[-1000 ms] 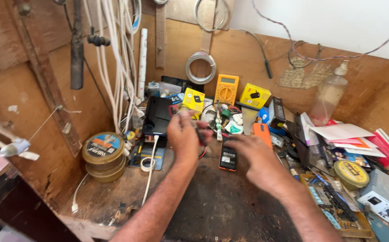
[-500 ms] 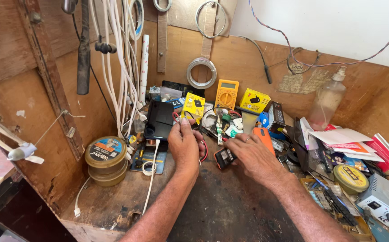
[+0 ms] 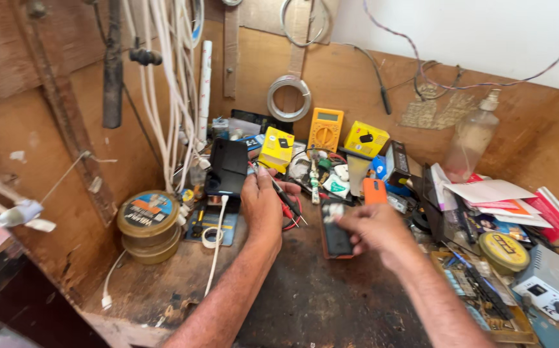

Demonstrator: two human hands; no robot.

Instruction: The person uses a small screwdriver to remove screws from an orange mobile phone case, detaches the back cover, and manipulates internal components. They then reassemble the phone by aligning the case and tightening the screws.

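Our two hands work over a small dark phone on a cluttered wooden bench.

Our right hand [image 3: 373,229] pinches the top end of the small dark rectangular phone [image 3: 336,235], which lies flat on the dark worn bench top [image 3: 305,303] just in front of an orange handset [image 3: 375,191]. Our left hand [image 3: 263,203] is closed around thin red and black probe leads [image 3: 287,201], though we cannot quite tell how firmly. A yellow multimeter [image 3: 325,129] leans against the back wall, and round yellow tins [image 3: 149,225] stand stacked well to the left.

Two bare forearms, left hand [image 3: 263,205] & right hand [image 3: 371,227], no sleeves, gloves, rings.
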